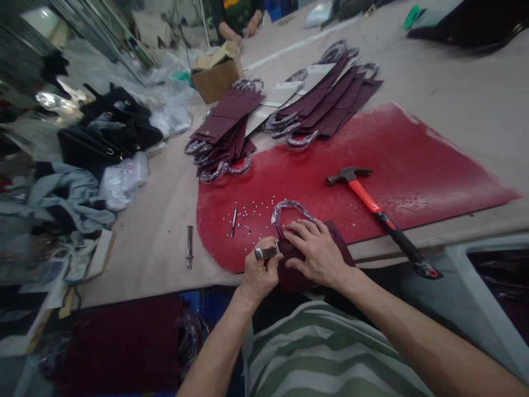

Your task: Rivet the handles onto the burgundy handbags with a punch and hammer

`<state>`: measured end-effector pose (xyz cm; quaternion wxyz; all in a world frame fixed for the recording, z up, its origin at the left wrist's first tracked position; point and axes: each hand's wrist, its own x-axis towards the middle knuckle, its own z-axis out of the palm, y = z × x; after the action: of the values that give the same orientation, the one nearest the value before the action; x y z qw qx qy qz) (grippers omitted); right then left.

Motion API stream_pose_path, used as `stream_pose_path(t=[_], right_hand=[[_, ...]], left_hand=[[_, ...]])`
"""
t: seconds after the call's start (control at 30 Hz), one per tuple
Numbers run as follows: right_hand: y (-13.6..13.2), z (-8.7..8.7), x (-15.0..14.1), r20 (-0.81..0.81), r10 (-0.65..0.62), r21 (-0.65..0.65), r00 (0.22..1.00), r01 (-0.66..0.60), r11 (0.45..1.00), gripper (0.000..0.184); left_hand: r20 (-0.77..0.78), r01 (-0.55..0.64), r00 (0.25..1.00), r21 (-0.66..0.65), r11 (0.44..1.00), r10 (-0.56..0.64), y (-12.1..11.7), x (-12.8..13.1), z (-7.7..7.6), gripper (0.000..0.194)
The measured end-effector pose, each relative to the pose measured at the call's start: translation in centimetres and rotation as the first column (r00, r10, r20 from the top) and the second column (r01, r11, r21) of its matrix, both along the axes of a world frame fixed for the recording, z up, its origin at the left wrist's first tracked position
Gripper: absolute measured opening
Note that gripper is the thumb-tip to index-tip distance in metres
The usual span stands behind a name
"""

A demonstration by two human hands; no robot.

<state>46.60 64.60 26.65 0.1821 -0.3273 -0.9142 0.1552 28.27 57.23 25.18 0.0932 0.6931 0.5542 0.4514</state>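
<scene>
My left hand (pixel 261 269) is closed round a metal punch (pixel 264 253), its end over the left edge of a burgundy leather bag panel (pixel 341 245). Flat on that panel, fingers spread, rests my right hand (pixel 314 248). A plastic-wrapped handle (pixel 291 204) arches from the panel's far side onto the red mat (pixel 372 146). Right of my hands lies a claw hammer (pixel 372 204) with an orange and black grip. Small metal rivets (pixel 248 210) and a thin metal rod (pixel 233 222) are scattered left of the handle. My fingers partly hide the punch.
Burgundy panels with wrapped handles lie in a left stack (pixel 231 117) and a right stack (pixel 326 102). Another metal punch (pixel 189 246) lies left of the mat. Behind are a cardboard box (pixel 217 77) and a person's hands (pixel 252 25). Black bags (pixel 107 127) crowd the left.
</scene>
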Motion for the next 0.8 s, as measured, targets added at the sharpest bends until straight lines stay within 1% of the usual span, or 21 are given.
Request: stream_pose_path(t=[0.07,0.1,0.13,0.17,0.2,0.23,0.27,0.3,0.33,0.37,0.43,0.5,0.53,0.57,0.6,0.63,0.67,0.7,0.73,0.8], right_hand=[[0.2,0.4,0.4,-0.052,0.026,0.007,0.998,-0.025,1.0,0.054],[0.5,0.7,1.0,-0.088,0.021,0.026,0.996,-0.019,0.999,0.048],[0.9,1.0,1.7,-0.124,-0.007,0.058,0.992,0.015,0.998,0.04],[1.4,1.3,2.7,-0.152,-0.069,0.099,0.986,0.085,0.991,0.035],[2.0,1.6,4.0,-0.164,-0.166,0.145,0.972,0.19,0.971,0.032],[2.8,1.8,5.4,-0.152,-0.277,0.189,0.949,0.303,0.934,0.03],[3.6,2.0,6.9,-0.109,-0.401,0.228,0.91,0.415,0.881,0.033],[4.4,2.1,8.3,-0.018,-0.503,0.255,0.864,0.491,0.833,0.036],[5.2,2.2,9.7,0.1,-0.558,0.259,0.824,0.52,0.814,0.036],[6.0,2.4,10.8,0.189,-0.59,0.231,0.785,0.549,0.803,0.034],[7.3,2.7,12.4,0.28,-0.605,0.097,0.745,0.605,0.79,0.026],[8.2,3.2,13.1,0.299,-0.603,-0.023,0.74,0.637,0.77,0.012],[8.6,3.7,13.2,0.291,-0.601,-0.105,0.745,0.649,0.754,0.007],[8.8,4.1,13.2,0.27,-0.596,-0.218,0.756,0.651,0.727,0.009],[8.9,4.7,13.0,0.239,-0.586,-0.363,0.774,0.631,0.686,0.012],[8.8,5.3,12.7,0.197,-0.576,-0.528,0.794,0.581,0.62,0.015],[8.6,6.0,12.3,0.147,-0.567,-0.675,0.811,0.501,0.542,0.015],[8.2,6.6,11.8,0.101,-0.559,-0.778,0.823,0.416,0.471,0.015],[7.6,7.3,11.2,0.072,-0.55,-0.831,0.832,0.355,0.428,0.014],[5.7,8.7,9.9,0.023,-0.553,-0.861,0.833,0.298,0.413,0.017]], left_hand=[[0.016,-0.004,1.0,0.008,1.0,0.004,0.0,0.1,-0.2,0.014],[0.029,-0.012,1.0,0.007,1.0,0.011,0.0,0.2,-0.3,0.015],[0.044,-0.022,0.999,0.003,1.0,0.022,0.0,0.2,-0.4,0.015],[0.06,-0.033,0.998,-0.005,0.999,0.034,0.0,0.3,-0.4,0.015],[0.074,-0.042,0.996,-0.015,0.999,0.043,0.0,0.4,-0.4,0.015],[0.085,-0.047,0.995,-0.027,0.999,0.05,0.0,0.5,-0.4,0.014],[0.093,-0.049,0.994,-0.04,0.998,0.053,0.0,0.6,-0.3,0.014],[0.099,-0.047,0.994,-0.054,0.997,0.053,0.0,0.7,-0.2,0.015],[0.105,-0.046,0.993,-0.068,0.997,0.053,0.0,0.8,-0.1,0.015],[0.11,-0.045,0.992,-0.081,0.996,0.054,0.0,0.8,0.0,0.015],[0.118,-0.044,0.991,-0.101,0.994,0.056,0.1,0.9,0.2,0.015],[0.119,-0.041,0.991,-0.108,0.993,0.054,0.1,0.9,0.3,0.013],[0.117,-0.037,0.992,-0.109,0.993,0.05,0.1,0.9,0.3,0.012],[0.116,-0.033,0.992,-0.109,0.993,0.046,0.1,0.9,0.4,0.012],[0.118,-0.029,0.992,-0.109,0.994,0.042,0.2,0.9,0.4,0.012],[0.12,-0.023,0.992,-0.108,0.994,0.036,0.2,0.9,0.4,0.012],[0.124,-0.018,0.992,-0.11,0.994,0.031,0.2,0.9,0.5,0.012],[0.127,-0.014,0.992,-0.113,0.993,0.028,0.2,1.0,0.6,0.012],[0.129,-0.013,0.991,-0.119,0.993,0.028,0.2,1.0,0.7,0.011],[0.133,-0.019,0.99,-0.132,0.991,0.036,0.3,1.1,0.8,0.01]])
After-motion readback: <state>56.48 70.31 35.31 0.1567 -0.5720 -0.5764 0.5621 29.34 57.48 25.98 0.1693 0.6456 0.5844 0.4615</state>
